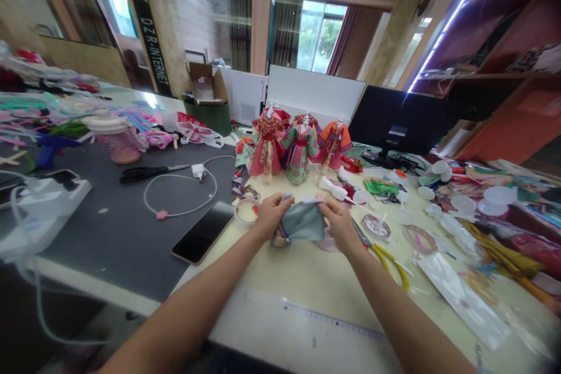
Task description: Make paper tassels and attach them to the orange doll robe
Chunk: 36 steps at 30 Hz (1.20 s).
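Note:
My left hand [272, 213] and my right hand [338, 219] pinch opposite ends of a small grey-green piece of fabric [304, 222], stretched between them just above the table. A darker patterned part hangs at its left end, below my left fingers. Beyond my hands stand several doll dresses on small stands: a red one [267, 146], a green one [300, 149] and an orange one [335, 143]. Beside my left hand is a round dish [246, 211]. Yellow-handled scissors [388, 260] lie to the right of my right hand.
A phone [204, 234] lies left of my forearm, with a white cable [214, 187] and black scissors [153, 172] farther off. A ruler [333, 320] lies near the front edge. Small dishes [376, 226] and heaped fabric [508, 245] fill the right side. A monitor [394, 120] stands behind.

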{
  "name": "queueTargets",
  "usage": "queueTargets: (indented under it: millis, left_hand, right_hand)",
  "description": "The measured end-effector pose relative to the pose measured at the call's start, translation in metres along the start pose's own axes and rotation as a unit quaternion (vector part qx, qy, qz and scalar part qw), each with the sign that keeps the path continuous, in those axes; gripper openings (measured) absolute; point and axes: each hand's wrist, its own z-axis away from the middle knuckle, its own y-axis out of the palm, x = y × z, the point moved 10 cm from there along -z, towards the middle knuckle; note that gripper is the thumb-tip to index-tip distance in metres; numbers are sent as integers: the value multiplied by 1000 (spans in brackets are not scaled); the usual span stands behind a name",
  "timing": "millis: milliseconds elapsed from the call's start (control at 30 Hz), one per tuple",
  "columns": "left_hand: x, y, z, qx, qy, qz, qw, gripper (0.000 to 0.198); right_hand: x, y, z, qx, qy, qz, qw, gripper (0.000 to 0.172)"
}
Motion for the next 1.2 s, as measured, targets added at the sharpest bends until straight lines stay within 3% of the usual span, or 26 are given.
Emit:
queueTargets:
  millis: [200, 367, 600, 800, 833, 900, 967, 1000, 1100, 1200]
  left_hand:
    - [-9, -9, -5, -21, 27, -58, 998, 24]
    - [-1, -6, -4, -15, -1, -64, 998, 28]
    - [17, -10, -6, -33, -33, -80, 996, 32]
    - [0, 0, -1, 30, 2, -196, 980, 51]
    - [-6, 4, 3, 42, 21, -241, 969, 57]
    - [-12, 16, 11, 81, 66, -423, 900, 61]
    - [-3, 21, 16, 108, 52, -526, 842, 53]
    - [4, 20, 17, 115, 32, -541, 833, 44]
    - [22, 19, 16, 125, -11, -517, 847, 16]
    - [31, 17, 8, 114, -22, -463, 879, 12]
  right_hand:
    - [-16, -61, 2, -96, 21, -70, 993, 38]
    - [-32, -74, 16, -132, 35, -79, 987, 36]
    - [-45, -68, 16, -127, 20, 0, 992, 34]
    - [-45, -42, 18, -60, -27, 152, 986, 38]
    - [-46, -37, 18, -46, -33, 178, 982, 40]
    - [-48, -29, 20, -24, -38, 224, 974, 45]
    - [-51, -21, 21, -4, -40, 260, 965, 48]
    - [-53, -18, 22, 6, -41, 274, 961, 46]
    - [-58, -9, 23, 30, -44, 296, 954, 26]
    - [-60, -4, 22, 33, -44, 293, 955, 20]
